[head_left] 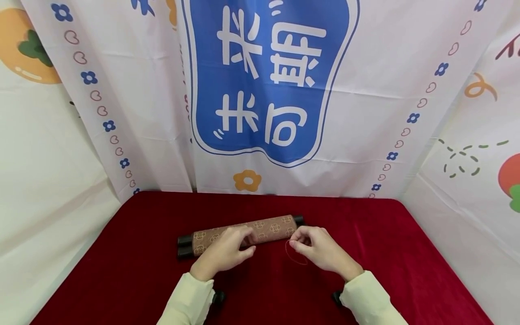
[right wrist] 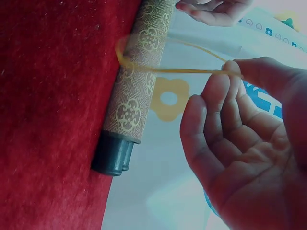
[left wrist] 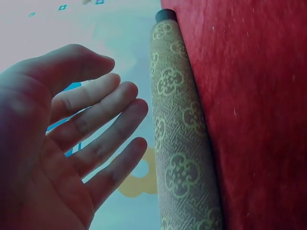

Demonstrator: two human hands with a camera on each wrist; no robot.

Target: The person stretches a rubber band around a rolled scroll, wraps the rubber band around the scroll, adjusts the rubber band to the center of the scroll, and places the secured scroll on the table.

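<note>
Scroll, rolled in brown patterned cloth, lies on a red surface, its long axis running left to right, right end angled slightly away from the person. The right hand, nearer that end, pinches a thin loop between thumb and fingertips. From the loop, the scroll lies beyond and leftward; the loop does not encircle it. The left hand, nearer the scroll's middle, holds nothing, its fingers loosely bent with gaps between them. Count: one scroll, one loop, two hands, and two black knobs at each scroll end.
</note>
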